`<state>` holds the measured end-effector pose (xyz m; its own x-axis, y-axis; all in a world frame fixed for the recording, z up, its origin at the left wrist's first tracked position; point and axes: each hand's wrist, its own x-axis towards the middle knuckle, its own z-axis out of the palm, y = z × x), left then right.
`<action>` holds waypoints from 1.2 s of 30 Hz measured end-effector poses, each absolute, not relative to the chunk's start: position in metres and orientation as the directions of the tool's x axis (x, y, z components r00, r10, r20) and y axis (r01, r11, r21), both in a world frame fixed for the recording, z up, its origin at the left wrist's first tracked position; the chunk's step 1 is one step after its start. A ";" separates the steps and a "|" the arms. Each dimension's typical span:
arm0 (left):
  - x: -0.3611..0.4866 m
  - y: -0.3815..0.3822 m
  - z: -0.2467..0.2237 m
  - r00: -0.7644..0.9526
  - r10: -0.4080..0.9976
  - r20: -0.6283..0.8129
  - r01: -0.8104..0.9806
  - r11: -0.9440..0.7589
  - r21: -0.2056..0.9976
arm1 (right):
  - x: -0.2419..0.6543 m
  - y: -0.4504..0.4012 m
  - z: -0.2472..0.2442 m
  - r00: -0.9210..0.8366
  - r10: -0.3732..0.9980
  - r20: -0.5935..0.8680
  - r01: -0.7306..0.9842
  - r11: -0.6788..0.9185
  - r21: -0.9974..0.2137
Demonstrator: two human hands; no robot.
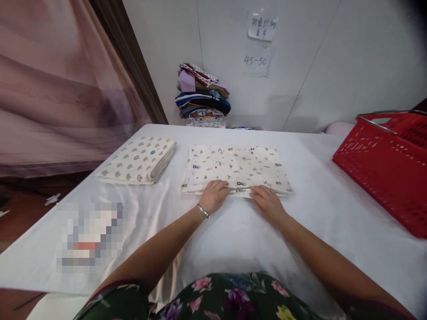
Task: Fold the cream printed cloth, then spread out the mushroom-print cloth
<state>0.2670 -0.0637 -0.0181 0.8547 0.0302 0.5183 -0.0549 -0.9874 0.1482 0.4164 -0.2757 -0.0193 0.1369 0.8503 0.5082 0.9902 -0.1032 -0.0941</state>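
A white cloth point(233, 166) printed with small plants and figures lies folded into a wide rectangle on the table in front of me. My left hand point(215, 195) is closed on its near edge, left of the middle. To the right of the middle, my right hand point(268, 202) is closed on that same edge. Between the hands the cloth layers part slightly and show a narrow gap. Both thumbs are mostly hidden. A second cloth point(136, 160), cream with a mushroom-like print, lies folded in a thick pad to the left, apart from my hands.
A red plastic basket point(383, 164) with a metal handle stands at the right. Stacked fabrics point(203, 98) rise beyond the far edge of the white-covered table point(316, 178). A blurred-out item point(90, 235) lies at the near left. A pink curtain point(66, 89) hangs at the left.
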 end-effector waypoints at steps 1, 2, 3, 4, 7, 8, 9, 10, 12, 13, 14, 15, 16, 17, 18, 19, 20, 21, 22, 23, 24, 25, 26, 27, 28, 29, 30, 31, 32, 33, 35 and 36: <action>0.268 -0.065 -0.017 0.860 0.041 0.509 -0.038 -0.989 0.144 | 0.417 -0.276 -0.020 0.132 0.855 0.501 0.991 -0.096 -0.096; 0.269 -0.066 -0.017 0.865 0.054 0.499 -0.019 -0.990 0.140 | 0.418 -0.276 -0.021 0.130 0.860 0.494 0.991 -0.092 -0.101; 0.269 -0.068 -0.017 0.869 0.067 0.491 -0.003 -0.990 0.139 | 0.419 -0.276 -0.022 0.131 0.863 0.488 0.990 -0.089 -0.109; 0.269 -0.069 -0.018 0.871 0.074 0.485 0.007 -0.990 0.140 | 0.419 -0.276 -0.023 0.133 0.866 0.482 0.989 -0.086 -0.120; 0.266 -0.074 -0.021 0.872 0.058 0.487 -0.013 -0.990 0.142 | 0.421 -0.275 -0.025 0.150 0.862 0.484 0.984 -0.085 -0.154; 0.264 -0.076 -0.022 0.871 0.042 0.489 -0.030 -0.990 0.139 | 0.421 -0.275 -0.026 0.161 0.856 0.491 0.982 -0.089 -0.167; 0.263 -0.078 -0.023 0.869 0.028 0.494 -0.045 -0.990 0.135 | 0.421 -0.274 -0.026 0.173 0.849 0.499 0.979 -0.092 -0.183; 0.262 -0.079 -0.024 0.867 0.016 0.499 -0.056 -0.990 0.130 | 0.421 -0.274 -0.026 0.187 0.843 0.505 0.975 -0.095 -0.203; 0.261 -0.081 -0.025 0.863 0.021 0.504 -0.049 -0.991 0.125 | 0.420 -0.273 -0.026 0.217 0.836 0.504 0.965 -0.105 -0.241; 0.261 -0.082 -0.025 0.863 0.038 0.503 -0.028 -0.992 0.124 | 0.420 -0.273 -0.026 0.228 0.836 0.500 0.960 -0.108 -0.257; 0.262 -0.081 -0.024 0.864 0.060 0.499 -0.001 -0.993 0.121 | 0.420 -0.273 -0.026 0.234 0.836 0.497 0.957 -0.108 -0.269; 0.264 -0.081 -0.024 0.868 0.081 0.489 0.027 -0.993 0.116 | 0.420 -0.272 -0.025 0.237 0.836 0.495 0.955 -0.106 -0.278; 0.265 -0.080 -0.024 0.875 0.095 0.475 0.049 -0.993 0.107 | 0.420 -0.272 -0.025 0.238 0.835 0.496 0.953 -0.103 -0.285; 0.267 -0.079 -0.023 0.882 0.098 0.461 0.061 -0.994 0.095 | 0.420 -0.272 -0.025 0.239 0.833 0.498 0.952 -0.099 -0.290; 0.269 -0.078 -0.022 0.888 0.094 0.450 0.063 -0.994 0.084 | 0.420 -0.272 -0.025 0.238 0.832 0.501 0.951 -0.096 -0.293; 0.270 -0.078 -0.021 0.891 0.090 0.446 0.061 -0.995 0.078 | 0.421 -0.272 -0.025 0.237 0.832 0.502 0.951 -0.094 -0.293; 0.270 -0.077 -0.021 0.889 0.088 0.449 0.058 -0.995 0.080 | 0.421 -0.272 -0.026 0.236 0.831 0.505 0.953 -0.095 -0.289; 0.270 -0.077 -0.020 0.883 0.091 0.460 0.055 -0.994 0.089 | 0.422 -0.272 -0.027 0.234 0.828 0.509 0.955 -0.097 -0.281; 0.269 -0.077 -0.018 0.875 0.096 0.474 0.053 -0.993 0.103 | 0.422 -0.272 -0.028 0.228 0.828 0.512 0.958 -0.097 -0.269; 0.267 -0.077 -0.018 0.868 0.100 0.487 0.050 -0.992 0.115 | 0.422 -0.272 -0.030 0.215 0.831 0.514 0.963 -0.092 -0.255; 0.264 -0.077 -0.017 0.864 0.095 0.495 0.039 -0.992 0.123 | 0.423 -0.272 -0.031 0.194 0.836 0.513 0.969 -0.080 -0.235; 0.261 -0.077 -0.017 0.864 0.082 0.497 0.023 -0.992 0.125 | 0.423 -0.272 -0.032 0.167 0.843 0.512 0.975 -0.064 -0.214; 0.259 -0.077 -0.017 0.866 0.065 0.496 0.003 -0.992 0.124 | 0.423 -0.272 -0.033 0.138 0.851 0.507 0.980 -0.044 -0.193; 0.256 -0.077 -0.017 0.867 0.048 0.496 -0.015 -0.993 0.121 | 0.422 -0.271 -0.034 0.112 0.858 0.500 0.984 -0.026 -0.176; 0.255 -0.077 -0.018 0.867 0.035 0.498 -0.028 -0.993 0.119 | 0.421 -0.271 -0.033 0.097 0.864 0.495 0.986 -0.015 -0.167; 0.254 -0.076 -0.019 0.864 0.030 0.503 -0.033 -0.993 0.116 | 0.420 -0.270 -0.033 0.091 0.868 0.487 0.986 -0.011 -0.164; 0.253 -0.076 -0.020 0.858 0.031 0.512 -0.031 -0.993 0.113 | 0.419 -0.269 -0.031 0.092 0.874 0.477 0.986 -0.013 -0.167; 0.254 -0.076 -0.020 0.850 0.036 0.526 -0.025 -0.994 0.108 | 0.417 -0.268 -0.030 0.099 0.881 0.463 0.985 -0.021 -0.171; 0.255 -0.075 -0.021 0.841 0.038 0.540 -0.021 -0.994 0.103 | 0.416 -0.266 -0.029 0.107 0.888 0.447 0.984 -0.031 -0.173; 0.256 -0.075 -0.021 0.831 0.037 0.556 -0.020 -0.995 0.096 | 0.414 -0.264 -0.028 0.114 0.895 0.431 0.984 -0.044 -0.170; 0.258 -0.074 -0.020 0.812 0.022 0.583 -0.033 -0.996 0.084 | 0.413 -0.259 -0.027 0.126 0.905 0.406 0.986 -0.071 -0.149; 0.259 -0.073 -0.020 0.806 0.015 0.591 -0.040 -0.996 0.081 | 0.413 -0.257 -0.027 0.130 0.907 0.400 0.987 -0.082 -0.135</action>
<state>0.2593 -0.0733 -0.0203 0.8062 0.0154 0.5915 -0.0404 -0.9959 0.0809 0.4129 -0.2567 -0.0273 0.1298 0.9071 0.4004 0.9875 -0.0816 -0.1352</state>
